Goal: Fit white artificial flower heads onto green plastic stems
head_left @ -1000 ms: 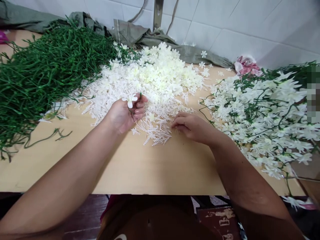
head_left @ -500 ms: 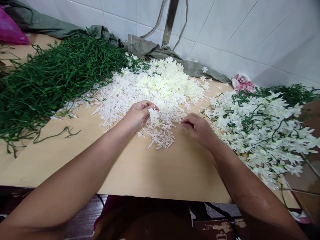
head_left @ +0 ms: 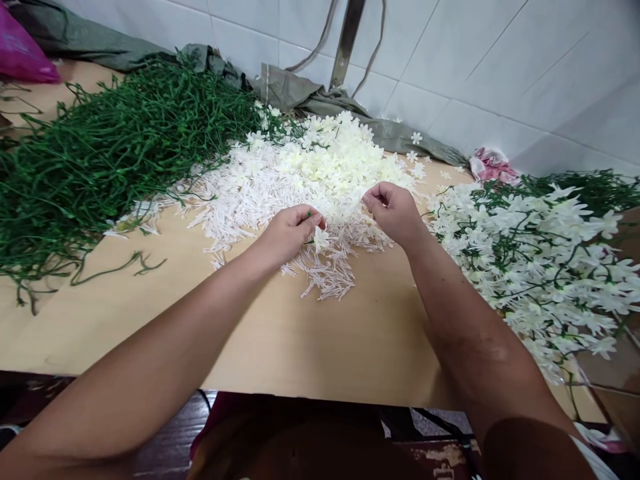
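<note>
— What is the left hand (head_left: 287, 233) gripping?
— A green stem (head_left: 309, 215) bearing a white flower (head_left: 321, 239), pinched.
— And the right hand (head_left: 395, 212)?
— Pinching over the blossom pile (head_left: 320, 167), at three o'clock from the flower.

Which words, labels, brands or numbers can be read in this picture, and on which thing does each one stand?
None can be read.
The wooden table, the white tiled wall, the grey-green cloth and the pink bag show no lettering.
Neither do the loose white flowers, the green stems, the left hand or the right hand.
</note>
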`<state>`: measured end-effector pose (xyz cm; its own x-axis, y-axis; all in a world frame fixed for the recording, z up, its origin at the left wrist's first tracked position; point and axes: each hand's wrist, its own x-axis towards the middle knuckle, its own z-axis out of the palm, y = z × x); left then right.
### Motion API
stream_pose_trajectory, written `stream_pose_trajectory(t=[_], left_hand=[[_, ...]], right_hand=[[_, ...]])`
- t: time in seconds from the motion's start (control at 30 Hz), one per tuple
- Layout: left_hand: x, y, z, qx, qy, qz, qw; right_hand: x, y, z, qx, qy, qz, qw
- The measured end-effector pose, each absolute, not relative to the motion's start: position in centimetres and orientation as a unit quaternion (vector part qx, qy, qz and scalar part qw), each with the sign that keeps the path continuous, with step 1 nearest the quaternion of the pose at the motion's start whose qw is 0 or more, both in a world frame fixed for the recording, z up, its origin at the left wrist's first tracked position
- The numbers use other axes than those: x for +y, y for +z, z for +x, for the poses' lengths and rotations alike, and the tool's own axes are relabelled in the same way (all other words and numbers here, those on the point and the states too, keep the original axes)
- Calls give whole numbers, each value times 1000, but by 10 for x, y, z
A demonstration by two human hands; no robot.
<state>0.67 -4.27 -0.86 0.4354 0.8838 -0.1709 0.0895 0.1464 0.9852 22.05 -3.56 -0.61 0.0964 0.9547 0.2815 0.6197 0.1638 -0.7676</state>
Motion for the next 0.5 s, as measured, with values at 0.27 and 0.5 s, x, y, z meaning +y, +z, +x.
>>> stream_pose_trajectory(t=[0.27, 0.5], left_hand=[[-41, -9, 6, 433, 308, 604, 593], [-43, -11, 6, 426, 308, 633, 569]], right_hand=[[-34, -5, 225, -598, 309, -589, 448], [-41, -10, 207, -744, 137, -601, 258]])
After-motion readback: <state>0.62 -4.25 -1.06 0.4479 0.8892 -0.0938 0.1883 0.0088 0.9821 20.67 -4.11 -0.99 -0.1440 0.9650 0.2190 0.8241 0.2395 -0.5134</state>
